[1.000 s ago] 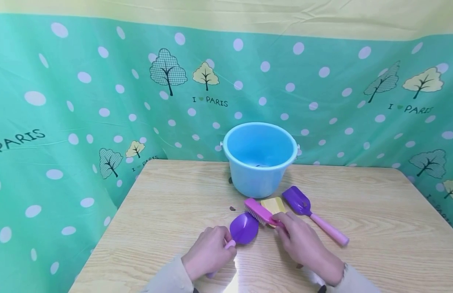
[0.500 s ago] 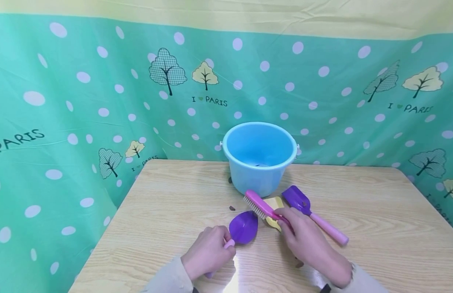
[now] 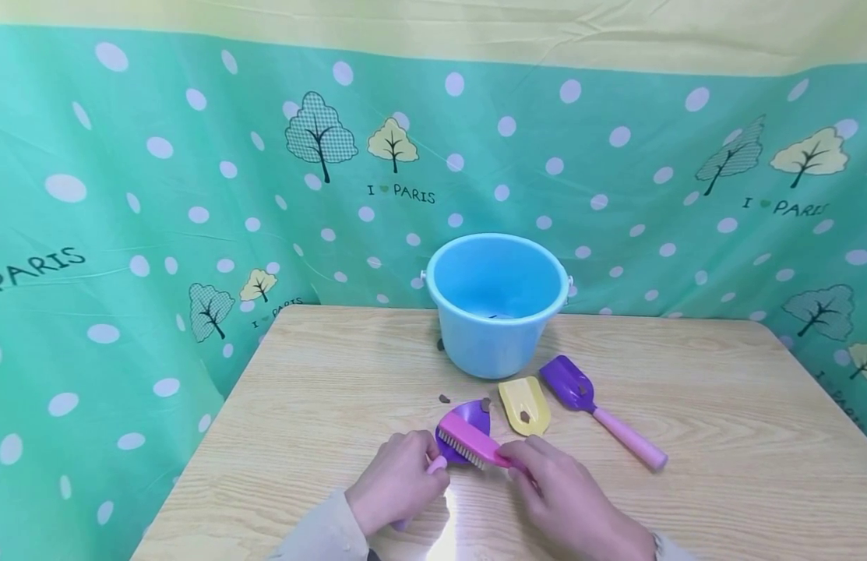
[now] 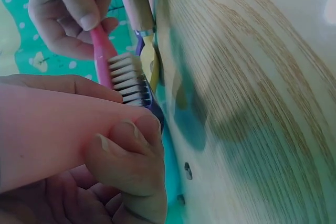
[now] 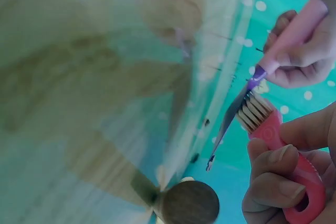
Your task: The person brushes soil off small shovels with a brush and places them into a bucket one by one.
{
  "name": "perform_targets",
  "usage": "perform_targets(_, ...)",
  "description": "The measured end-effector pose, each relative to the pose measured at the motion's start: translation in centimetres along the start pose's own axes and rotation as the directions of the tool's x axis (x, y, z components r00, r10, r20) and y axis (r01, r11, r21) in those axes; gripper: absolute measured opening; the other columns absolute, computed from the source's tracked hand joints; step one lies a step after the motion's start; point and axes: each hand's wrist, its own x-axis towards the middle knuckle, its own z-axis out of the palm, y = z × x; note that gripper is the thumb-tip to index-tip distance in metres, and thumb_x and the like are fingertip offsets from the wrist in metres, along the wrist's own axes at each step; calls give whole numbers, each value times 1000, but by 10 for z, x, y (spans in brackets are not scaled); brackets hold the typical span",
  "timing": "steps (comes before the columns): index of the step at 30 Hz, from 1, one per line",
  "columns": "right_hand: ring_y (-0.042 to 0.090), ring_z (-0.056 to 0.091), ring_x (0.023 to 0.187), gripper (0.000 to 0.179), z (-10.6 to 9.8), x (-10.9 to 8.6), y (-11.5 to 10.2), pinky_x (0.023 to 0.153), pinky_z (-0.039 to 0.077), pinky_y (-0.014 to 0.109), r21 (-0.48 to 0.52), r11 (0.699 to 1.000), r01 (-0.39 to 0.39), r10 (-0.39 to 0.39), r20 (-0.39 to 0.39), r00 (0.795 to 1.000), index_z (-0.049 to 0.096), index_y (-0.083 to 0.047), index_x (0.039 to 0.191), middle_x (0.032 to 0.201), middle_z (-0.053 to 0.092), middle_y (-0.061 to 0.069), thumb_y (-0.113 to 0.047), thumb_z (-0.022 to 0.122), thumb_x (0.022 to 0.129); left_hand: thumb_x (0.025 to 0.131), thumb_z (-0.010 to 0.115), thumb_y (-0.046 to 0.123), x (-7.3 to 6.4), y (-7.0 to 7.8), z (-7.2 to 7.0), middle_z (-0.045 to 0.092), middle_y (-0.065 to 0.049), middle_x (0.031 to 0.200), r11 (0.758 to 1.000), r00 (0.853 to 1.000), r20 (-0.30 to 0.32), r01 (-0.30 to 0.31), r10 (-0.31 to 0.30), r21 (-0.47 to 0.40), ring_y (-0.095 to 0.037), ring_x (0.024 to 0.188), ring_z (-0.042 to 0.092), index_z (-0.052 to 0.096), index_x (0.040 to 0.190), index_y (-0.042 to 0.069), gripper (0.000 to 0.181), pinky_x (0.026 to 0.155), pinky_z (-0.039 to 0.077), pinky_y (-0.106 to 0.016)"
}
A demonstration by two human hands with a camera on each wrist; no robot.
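My left hand (image 3: 400,479) grips the pink handle (image 4: 68,129) of a small purple shovel (image 3: 477,413), its rounded blade low over the table. In my right hand (image 3: 569,495) is a pink brush (image 3: 473,438), held by its looped handle (image 5: 310,187). The brush head lies across the blade, with pale bristles (image 5: 255,113) right at the blade's base near the handle. A small brown crumb (image 3: 485,404) sits at the blade's far edge. Another brown crumb (image 3: 524,417) lies in a yellow shovel (image 3: 534,397), whose wooden handle (image 4: 137,1) is hidden by my right hand in the head view.
A light blue bucket (image 3: 492,343) stands behind the tools. To the right lies a second purple shovel (image 3: 565,380) with a pink handle (image 3: 631,439). Dark crumbs (image 3: 444,399) lie on the wooden table (image 3: 321,389) left of the bucket. A dotted green curtain (image 3: 216,156) closes the back.
The brush lifts from beside the yellow shovel and moves left and toward me onto the purple blade, uncovering the yellow shovel. The left hand stays almost still.
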Motion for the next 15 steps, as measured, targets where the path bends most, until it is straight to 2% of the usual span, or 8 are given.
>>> perform_targets(4,-1,58,84,29,2,-1,2,71,52,26,-19,1000,-8,8,7,1000,66,-25,111,94,58,-19,-11,67,86,79,65,12,-1,-1,0,54,0,60,1000,1000,-1,2,-2,-6,-10,33,47,58,83,6,10,31,43,-30)
perform_targets(10,0,57,79,31,4,0,10,67,51,25,-66,998,-18,16,-25,1000,66,-25,109,91,57,-17,-9,71,83,78,65,12,-3,-3,-1,53,1,63,1000,1000,-24,-2,2,17,-11,40,51,58,83,6,10,33,44,-28)
perform_targets(15,0,54,73,30,2,3,16,61,47,22,-74,997,-36,34,-40,999,66,-24,107,87,55,-16,-8,71,82,79,64,12,-4,-5,-3,53,1,60,1000,1000,-20,-17,18,20,-8,34,47,58,83,6,9,31,42,-27)
